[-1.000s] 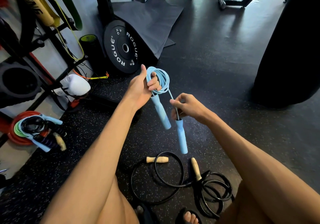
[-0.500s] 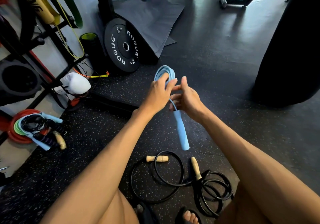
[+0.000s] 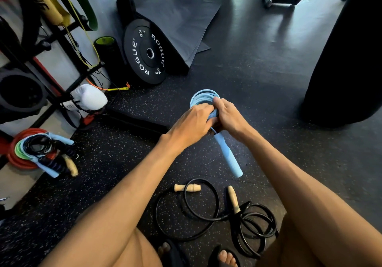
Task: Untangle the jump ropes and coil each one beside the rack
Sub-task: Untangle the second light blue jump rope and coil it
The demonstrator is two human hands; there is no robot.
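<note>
I hold a light blue jump rope (image 3: 203,99) wound into a small coil above the floor. My left hand (image 3: 191,123) grips the coil from the left, and my right hand (image 3: 228,115) grips it from the right, fingers over the loops. One blue handle (image 3: 228,156) hangs down below my hands; the other handle is hidden. On the floor near my feet lies a black jump rope (image 3: 206,215) with wooden handles, loosely looped. The rack (image 3: 62,45) stands at the left.
A pile of coiled ropes (image 3: 41,153) lies on red rings beside the rack's base. A black Rogue weight plate (image 3: 147,52) leans on an upright, with a floor mat (image 3: 182,16) behind it. A white boxing glove (image 3: 91,97) and a heavy bag (image 3: 349,60) flank the open floor.
My hands came together around the blue coil. The right hand let go of the hanging handle and moved up onto the loops; one handle disappeared behind my hands.
</note>
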